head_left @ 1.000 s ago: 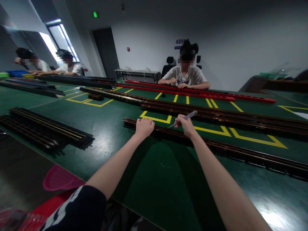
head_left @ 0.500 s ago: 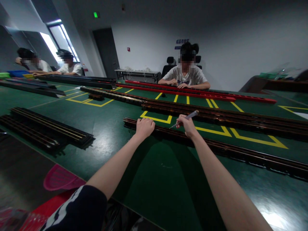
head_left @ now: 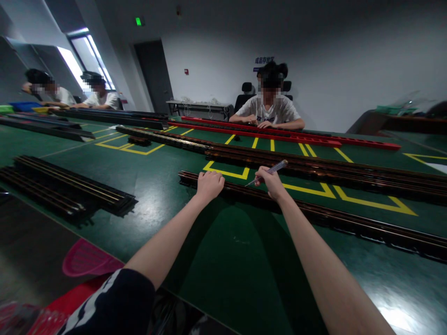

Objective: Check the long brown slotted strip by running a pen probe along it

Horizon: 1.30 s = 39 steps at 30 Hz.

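A long dark rail (head_left: 335, 214) with copper-coloured strips lies across the green table (head_left: 223, 260) in front of me. Near its left end, my left hand (head_left: 210, 184) is closed over it, fingers bent across the far edge. My right hand (head_left: 271, 180) grips a screwdriver (head_left: 278, 166) with a clear handle, held slanted like a pen. Its thin shaft points down and left, the tip at the rail a short way right of my left hand. Whether the tip touches a screw is too small to tell.
More dark rails (head_left: 73, 181) lie at the left, and a long row of rails (head_left: 314, 170) runs beyond my hands. Red rails (head_left: 296, 137) lie before a person (head_left: 268, 107) seated opposite. Two others sit far left. A pink basket (head_left: 87, 260) stands below the table edge.
Almost nothing differs. Both hands, the screwdriver and the rail keep their places, with only a slight shift of the view.
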Tool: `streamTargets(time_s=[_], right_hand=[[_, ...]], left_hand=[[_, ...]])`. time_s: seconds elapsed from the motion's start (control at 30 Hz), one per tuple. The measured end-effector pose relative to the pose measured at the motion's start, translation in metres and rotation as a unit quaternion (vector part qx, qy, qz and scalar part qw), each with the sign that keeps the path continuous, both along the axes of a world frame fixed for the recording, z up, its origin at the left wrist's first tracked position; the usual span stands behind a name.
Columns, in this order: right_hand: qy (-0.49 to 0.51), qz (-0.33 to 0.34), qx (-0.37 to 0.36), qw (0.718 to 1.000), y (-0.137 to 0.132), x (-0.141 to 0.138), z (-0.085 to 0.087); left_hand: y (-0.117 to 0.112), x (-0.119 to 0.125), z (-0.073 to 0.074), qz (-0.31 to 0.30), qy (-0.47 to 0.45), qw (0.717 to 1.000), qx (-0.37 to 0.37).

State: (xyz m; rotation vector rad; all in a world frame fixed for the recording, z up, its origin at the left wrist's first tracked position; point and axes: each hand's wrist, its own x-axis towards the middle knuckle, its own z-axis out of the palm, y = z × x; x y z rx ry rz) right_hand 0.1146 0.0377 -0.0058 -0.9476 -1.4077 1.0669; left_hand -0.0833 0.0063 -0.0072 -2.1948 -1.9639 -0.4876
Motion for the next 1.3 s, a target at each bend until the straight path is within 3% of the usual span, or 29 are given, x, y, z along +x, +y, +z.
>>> streamTargets(time_s=[1.3], right_hand=[[0.002, 0.024, -0.001, 1.0, -0.0031, 0.0018, 0.0002]], left_hand=[[0.0021, -0.0017, -0.0034, -0.009, -0.004, 1.0, 0.01]])
